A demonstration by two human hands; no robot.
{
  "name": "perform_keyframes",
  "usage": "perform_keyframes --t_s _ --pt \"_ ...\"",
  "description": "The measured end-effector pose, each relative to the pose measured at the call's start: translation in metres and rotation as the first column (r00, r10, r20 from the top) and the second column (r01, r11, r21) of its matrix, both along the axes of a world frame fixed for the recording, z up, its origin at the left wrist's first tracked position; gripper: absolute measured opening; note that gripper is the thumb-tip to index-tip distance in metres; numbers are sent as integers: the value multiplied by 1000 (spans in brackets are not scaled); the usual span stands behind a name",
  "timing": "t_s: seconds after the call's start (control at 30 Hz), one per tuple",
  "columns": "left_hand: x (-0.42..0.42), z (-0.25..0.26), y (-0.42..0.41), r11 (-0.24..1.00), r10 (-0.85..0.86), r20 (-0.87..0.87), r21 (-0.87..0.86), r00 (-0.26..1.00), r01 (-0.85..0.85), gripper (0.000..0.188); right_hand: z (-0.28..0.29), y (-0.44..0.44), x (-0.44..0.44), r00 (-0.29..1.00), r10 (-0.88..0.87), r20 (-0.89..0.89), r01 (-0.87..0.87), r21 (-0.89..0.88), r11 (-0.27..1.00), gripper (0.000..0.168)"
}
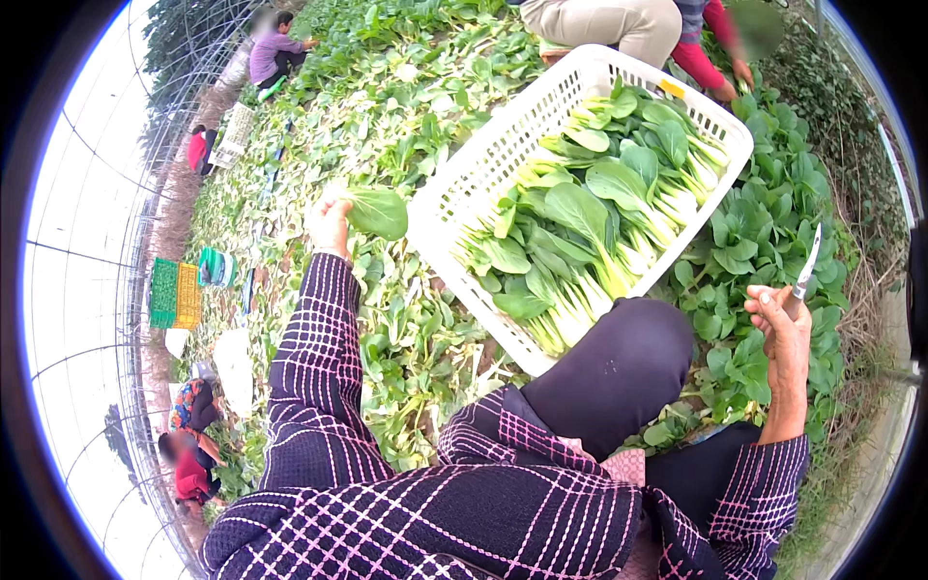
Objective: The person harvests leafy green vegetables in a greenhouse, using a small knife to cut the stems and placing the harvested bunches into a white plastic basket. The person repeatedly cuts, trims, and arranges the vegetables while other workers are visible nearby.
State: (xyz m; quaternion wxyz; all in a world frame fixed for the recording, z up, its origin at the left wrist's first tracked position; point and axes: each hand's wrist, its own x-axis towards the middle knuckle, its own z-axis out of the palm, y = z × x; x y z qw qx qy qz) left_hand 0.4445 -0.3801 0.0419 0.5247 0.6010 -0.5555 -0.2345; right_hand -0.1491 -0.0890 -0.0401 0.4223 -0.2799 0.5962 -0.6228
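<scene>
Out to the left, my left hand (330, 223) grips a green leaf (378, 213) by its stalk end, over ground strewn with cut leaves. On the right, my right hand (781, 326) is closed around the handle of a knife (806, 270), its blade pointing up and away from me. Between my hands stands a white plastic crate (453, 235) with slotted walls, tilted across the view beside my knee. Rows of leafy greens with pale stalks (580, 210) lie in it, stalks mostly towards its long sides.
Uncut leafy plants (768, 188) grow along the right, by a dry grassy edge. A co-worker in beige trousers (602, 22) crouches beyond the crate. Other people squat at the far left, near a green and yellow crate (174, 293) and a teal bucket (217, 267). Discarded leaves (406, 326) cover the ground.
</scene>
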Motion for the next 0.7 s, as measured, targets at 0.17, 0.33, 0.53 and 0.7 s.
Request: perform_keyframes --t_s 0.17,0.33,0.53,0.7 --pt "-34 -44 38 988 141 621 -136 771 -71 49 10 6 10 999 -22 -39 22 0 1000 16" --pt "-172 -22 47 847 -458 333 -117 824 518 43 18 15 10 993 -95 -76 100 61 993 16" --pt "-314 -14 78 408 -904 78 -142 421 902 36 33 95 -25 922 -328 -205 352 94 931 31" --pt "-378 -6 112 165 -979 100 -122 177 979 37 59 229 -44 735 -381 -561 596 266 758 29"
